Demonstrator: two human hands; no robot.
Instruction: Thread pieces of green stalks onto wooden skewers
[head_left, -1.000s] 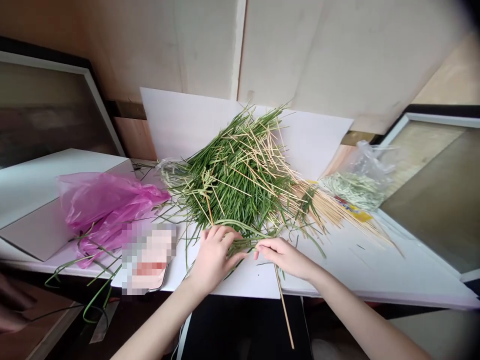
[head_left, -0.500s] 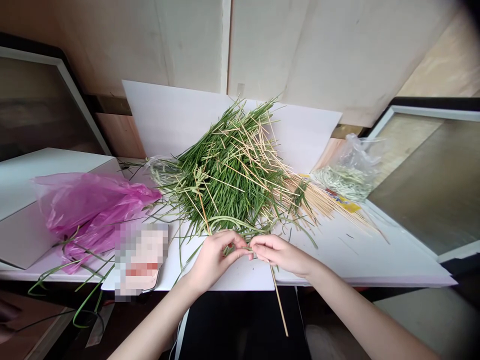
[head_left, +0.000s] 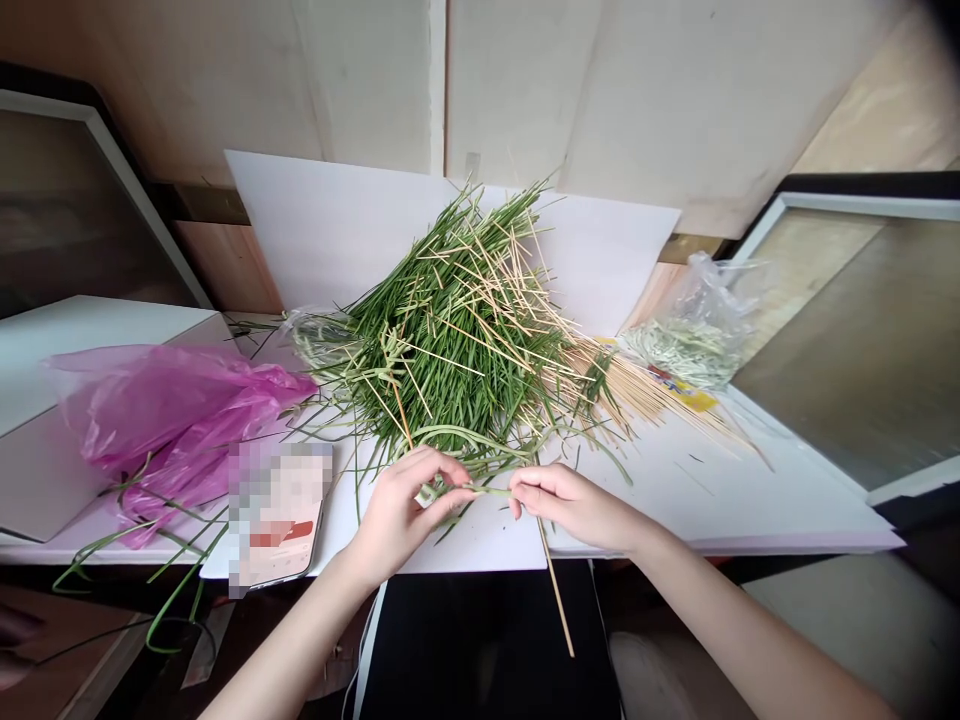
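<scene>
In the head view, our left hand (head_left: 401,505) pinches one end of a thin green stalk (head_left: 487,490) between thumb and forefinger. Our right hand (head_left: 574,505) is closed on the other end, and a wooden skewer (head_left: 556,600) runs from under it past the front edge of the desk (head_left: 750,500). A moment ago the hands nearly touched. Now they have drawn apart, so the stalk is stretched between them, just in front of the pile of stalks (head_left: 457,340) mid-desk. A pink bag (head_left: 165,410) lies near the left edge.
</scene>
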